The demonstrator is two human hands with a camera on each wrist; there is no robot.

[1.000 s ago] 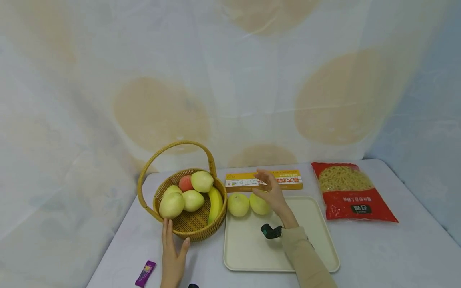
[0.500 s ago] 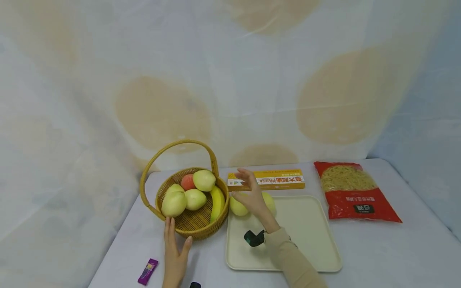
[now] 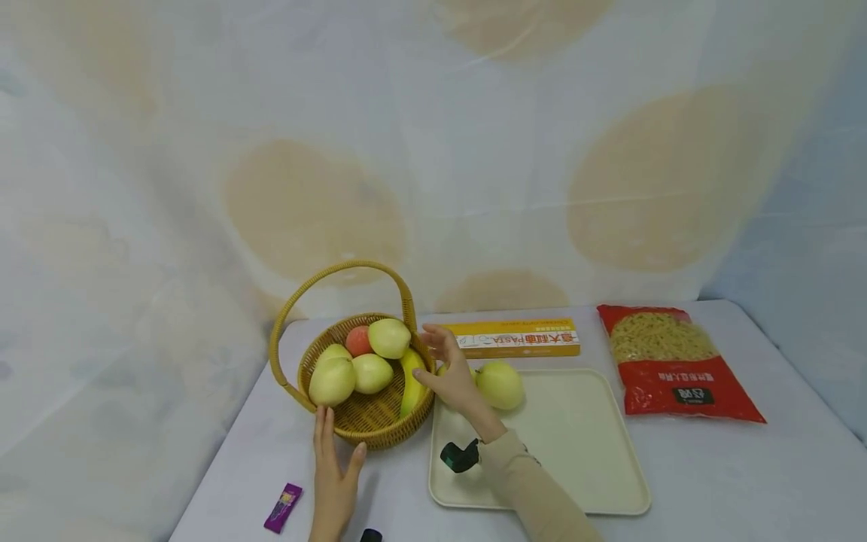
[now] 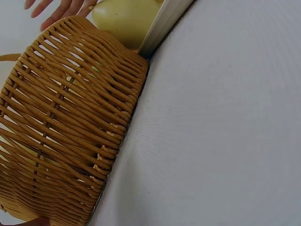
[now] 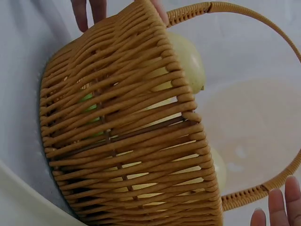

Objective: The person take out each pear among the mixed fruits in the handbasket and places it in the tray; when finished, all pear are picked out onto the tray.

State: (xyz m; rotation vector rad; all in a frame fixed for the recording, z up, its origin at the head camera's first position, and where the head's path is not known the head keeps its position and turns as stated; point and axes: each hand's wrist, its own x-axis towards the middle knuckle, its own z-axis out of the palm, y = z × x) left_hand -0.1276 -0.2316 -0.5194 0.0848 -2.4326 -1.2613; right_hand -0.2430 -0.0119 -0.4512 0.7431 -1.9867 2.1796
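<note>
A round wicker basket [image 3: 369, 438] with a tall arched handle holds several pale green-yellow pears [image 3: 332, 382], a red fruit [image 3: 358, 342] and a banana [image 3: 411, 382]. My left hand [image 3: 334, 482] is at its near left side, fingertips right at the rim, thumb spread away. Its fingers [image 5: 89, 13] show against the far wickerwork in the right wrist view. On the other side my right hand [image 3: 452, 376], fingers spread, is beside the rim near the handle's right foot. That hand partly hides one of two yellow-green fruits; the other fruit [image 3: 501, 385] shows on the tray.
A cream tray [image 3: 576, 459] lies right of the basket, its edge close to the wicker. Behind it is a yellow pasta box [image 3: 521, 339]. A red bag of pasta [image 3: 677, 369] lies at the right, a small purple packet [image 3: 283, 508] at the front left.
My right hand has moved left from over the fruits on the tray to the basket's right rim. My left hand has stayed at the basket's near left side.
</note>
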